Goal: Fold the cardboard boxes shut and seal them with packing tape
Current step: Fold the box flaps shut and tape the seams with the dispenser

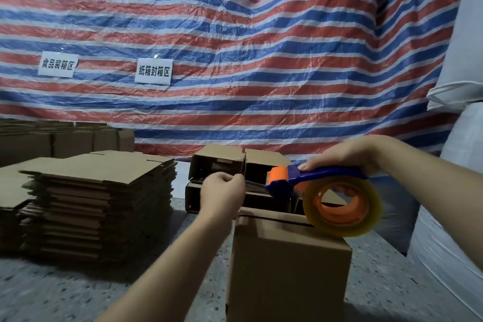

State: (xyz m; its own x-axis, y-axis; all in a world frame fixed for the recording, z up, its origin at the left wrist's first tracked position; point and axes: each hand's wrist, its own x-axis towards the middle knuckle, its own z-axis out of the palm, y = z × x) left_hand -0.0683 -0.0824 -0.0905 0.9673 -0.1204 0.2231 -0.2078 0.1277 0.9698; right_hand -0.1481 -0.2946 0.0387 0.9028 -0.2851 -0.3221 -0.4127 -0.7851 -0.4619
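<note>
Right hand (350, 154) is gripping tape dispenser (313, 185) above folded box (287, 264); left hand (222, 193) is pinching tape end (254, 185).

I see a brown cardboard box (290, 264) upright on the surface, top flaps folded shut, seam untaped. Blue-orange tape dispenser (313, 185) with clear roll (342, 206) held above its far edge; tape end (254, 185) pulled out left.

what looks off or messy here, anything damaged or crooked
Nothing looks damaged. The stack of flat cardboard is uneven, with sheets jutting past one another at the edges. The box in front shows a dark gap along its top seam, untaped. The left hand pinches the tape end; the right hand holds the tape dispenser.
</note>
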